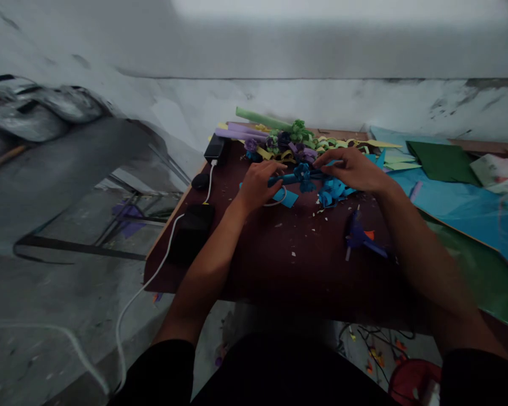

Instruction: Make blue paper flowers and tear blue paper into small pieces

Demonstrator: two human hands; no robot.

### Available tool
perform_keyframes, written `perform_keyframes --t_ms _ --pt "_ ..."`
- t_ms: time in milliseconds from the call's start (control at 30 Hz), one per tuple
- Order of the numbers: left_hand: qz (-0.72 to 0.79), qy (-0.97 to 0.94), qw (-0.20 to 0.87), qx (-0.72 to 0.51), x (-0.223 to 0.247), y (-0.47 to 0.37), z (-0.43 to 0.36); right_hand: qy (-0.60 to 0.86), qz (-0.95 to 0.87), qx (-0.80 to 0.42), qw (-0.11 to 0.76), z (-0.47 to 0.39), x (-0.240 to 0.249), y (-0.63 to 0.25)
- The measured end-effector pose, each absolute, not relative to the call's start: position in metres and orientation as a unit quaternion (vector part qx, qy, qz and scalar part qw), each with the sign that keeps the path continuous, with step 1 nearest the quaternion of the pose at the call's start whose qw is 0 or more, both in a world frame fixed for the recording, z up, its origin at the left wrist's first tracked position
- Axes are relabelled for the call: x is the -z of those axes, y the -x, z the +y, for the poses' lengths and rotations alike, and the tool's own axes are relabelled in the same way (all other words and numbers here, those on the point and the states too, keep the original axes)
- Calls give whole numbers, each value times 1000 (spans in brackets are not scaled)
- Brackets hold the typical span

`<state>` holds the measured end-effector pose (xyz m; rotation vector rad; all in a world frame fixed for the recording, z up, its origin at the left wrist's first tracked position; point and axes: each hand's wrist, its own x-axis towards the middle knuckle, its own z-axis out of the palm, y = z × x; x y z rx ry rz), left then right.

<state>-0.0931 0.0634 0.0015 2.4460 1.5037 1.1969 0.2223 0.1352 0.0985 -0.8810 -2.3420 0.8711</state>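
Blue paper, rolled into a tube (290, 179) with a ruffled flower (305, 179) on it, is between the two hands above the table (262, 254). The left hand (260, 183) pinches the tube's left end; the right hand (353, 169) curls its fingers by the other end, though whether they grip is unclear. Squeezing hard could crease the tube, a tug could tear the petals, and a careless forearm could knock the nearby glue gun (356, 235).
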Motion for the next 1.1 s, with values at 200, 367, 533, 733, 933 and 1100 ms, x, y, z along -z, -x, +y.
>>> perform_keyframes --t_ms 200,367,533,733,933,1100 --pt "516 -802 54 -295 5 93 67 338 -850 -327 240 154 -78 -228" --pt "545 -794 77 -259 14 96 74 357 -842 -323 242 160 -73 -229" --pt "596 -758 8 -266 21 105 81 360 -860 -273 239 166 -78 -237" --pt "645 -710 -23 -282 36 117 92 352 -874 -232 243 165 -99 -252" --pt "664 -675 -30 -321 45 122 99 361 -861 -156 323 123 -148 -263" --pt "668 -670 -31 -322 47 110 102 332 -836 -153 410 46 -167 -245"
